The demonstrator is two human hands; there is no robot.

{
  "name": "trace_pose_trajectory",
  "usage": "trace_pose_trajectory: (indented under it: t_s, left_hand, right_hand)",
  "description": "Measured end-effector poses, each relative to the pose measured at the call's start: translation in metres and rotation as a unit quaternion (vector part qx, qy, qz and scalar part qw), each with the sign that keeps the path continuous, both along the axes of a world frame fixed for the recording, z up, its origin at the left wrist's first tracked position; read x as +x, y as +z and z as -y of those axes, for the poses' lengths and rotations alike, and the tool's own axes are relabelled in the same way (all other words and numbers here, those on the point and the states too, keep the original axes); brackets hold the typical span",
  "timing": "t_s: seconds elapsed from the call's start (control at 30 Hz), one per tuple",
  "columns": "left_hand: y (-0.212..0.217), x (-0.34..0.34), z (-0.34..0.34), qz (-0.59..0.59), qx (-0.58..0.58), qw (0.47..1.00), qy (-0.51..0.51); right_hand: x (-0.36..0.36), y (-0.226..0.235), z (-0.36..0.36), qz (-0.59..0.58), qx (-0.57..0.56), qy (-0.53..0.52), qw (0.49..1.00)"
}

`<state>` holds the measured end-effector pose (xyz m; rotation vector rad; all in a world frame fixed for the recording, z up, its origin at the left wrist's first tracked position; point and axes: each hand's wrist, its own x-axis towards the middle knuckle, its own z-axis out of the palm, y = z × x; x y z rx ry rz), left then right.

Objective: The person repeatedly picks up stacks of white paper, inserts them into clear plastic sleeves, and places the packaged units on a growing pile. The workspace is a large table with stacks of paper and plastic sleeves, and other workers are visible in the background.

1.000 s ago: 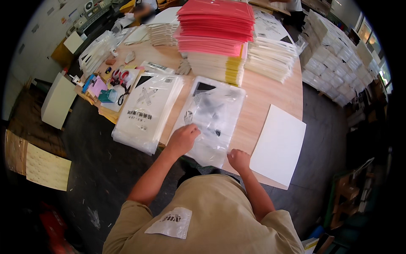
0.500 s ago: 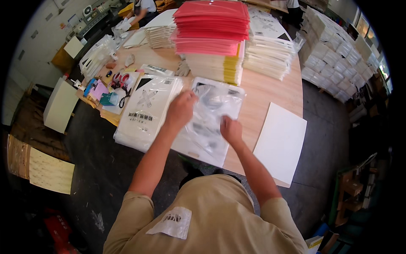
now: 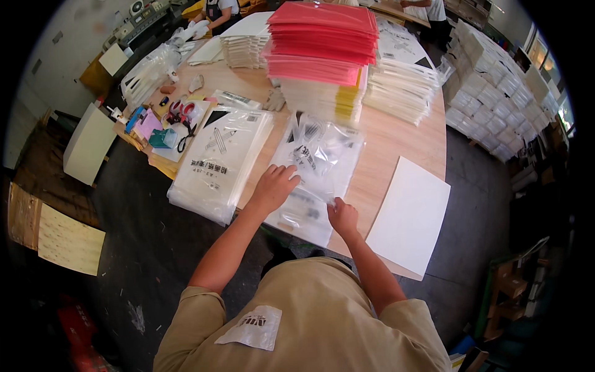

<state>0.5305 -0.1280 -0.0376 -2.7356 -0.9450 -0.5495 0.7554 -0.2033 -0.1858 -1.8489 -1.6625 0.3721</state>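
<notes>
1. Both hands are drawing back toward the near table edge since half a second ago, when they were reaching further up the clear plastic bag (image 3: 319,167).
2. On the left, a stack of white printed packets (image 3: 220,161) is lying untouched beside the work.
3. The left hand (image 3: 273,186) is resting flat, fingers spread, on the bag's left side, which is lying on the wooden table (image 3: 396,139).
4. The right hand (image 3: 343,217) is pinching the bag's near edge; keeping that grip light looks wise, so the film is not creasing.
5. A white sheet (image 3: 409,214) is waiting at the right.
</notes>
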Motion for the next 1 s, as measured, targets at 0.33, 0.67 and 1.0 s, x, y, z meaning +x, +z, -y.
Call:
trace_pose_trajectory:
  t_s: [0.33,0.67,1.0]
  left_hand:
    - [-0.005,-0.007,0.032,-0.027,-0.092,0.991,0.094]
    - [-0.006,-0.020,0.113,0.158,-0.080,0.983,-0.047]
    - [-0.071,0.004,0.184,0.126,-0.350,0.914,-0.160]
  right_hand:
    - [0.000,0.004,0.040,-0.025,-0.118,0.020,0.992]
    - [0.049,-0.023,0.140,-0.055,-0.022,-0.087,0.994]
    - [0.157,-0.039,0.235,0.095,0.021,-0.290,0.952]
